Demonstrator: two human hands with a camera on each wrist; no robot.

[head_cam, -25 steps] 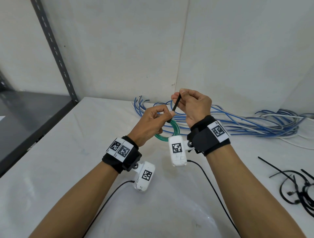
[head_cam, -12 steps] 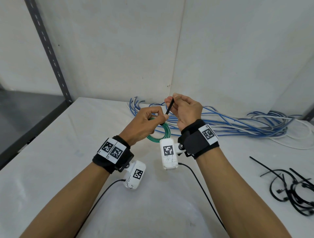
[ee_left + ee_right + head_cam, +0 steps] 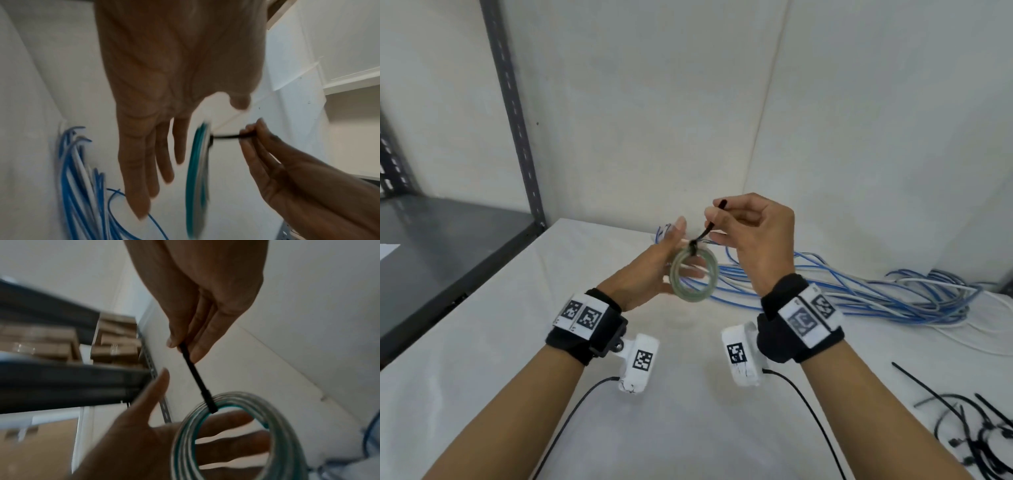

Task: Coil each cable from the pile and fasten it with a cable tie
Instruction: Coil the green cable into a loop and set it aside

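A white table (image 3: 482, 342) carries a pile of blue and white cables (image 3: 859, 291) near the back wall. Loose black cable ties (image 3: 979, 431) lie nearer than this pile.

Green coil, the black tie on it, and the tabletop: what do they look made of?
Green coil: looks like flexible plastic-jacketed cable, glossy teal; it holds smooth round loops, though blurred here.
Black tie: probably matte nylon; a thin strip drawn straight from the right hand.
Tabletop: smooth white, faint sheen; laminate or painted board, cannot tell which.
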